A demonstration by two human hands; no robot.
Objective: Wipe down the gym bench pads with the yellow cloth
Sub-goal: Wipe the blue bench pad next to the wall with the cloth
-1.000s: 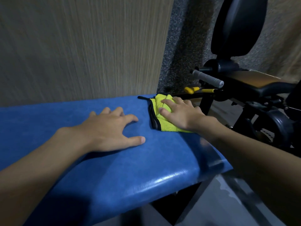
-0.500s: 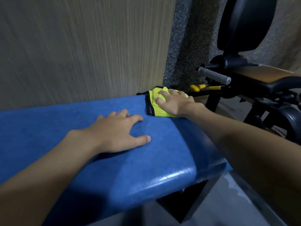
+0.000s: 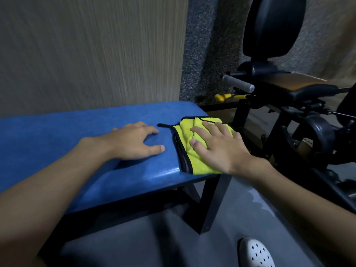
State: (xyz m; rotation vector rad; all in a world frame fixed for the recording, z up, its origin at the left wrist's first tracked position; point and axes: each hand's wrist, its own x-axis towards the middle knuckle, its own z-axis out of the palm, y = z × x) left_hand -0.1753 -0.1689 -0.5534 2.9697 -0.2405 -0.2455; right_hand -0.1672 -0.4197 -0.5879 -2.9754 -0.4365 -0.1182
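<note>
The blue bench pad runs from the left of the scene to a rounded right end, with a pale wood-grain wall panel behind it. The yellow cloth lies folded on the pad's right end, reaching from near the far edge to the near rim, and its black trim faces left.

The right hand lies palm down on the cloth, with nothing gripped. Its fingers are straight and slightly spread, pointing to the far left, and the thumb is stretched out flat across the yellow fabric. The right forearm comes in from the near right, crossing above the floor beside the bench.

The left hand rests palm down on the bare blue surface just left of the cloth. It is open too — the fingers are loosely bent and fanned toward the far side, and the thumb points right at the cloth's trim without touching it. Its forearm lies low over the pad from the near left.

To the right stands a black machine: a tall black backrest, a grey handle grip and a yellow pin below the grip. On the grey floor at the near right is a white perforated shoe.
</note>
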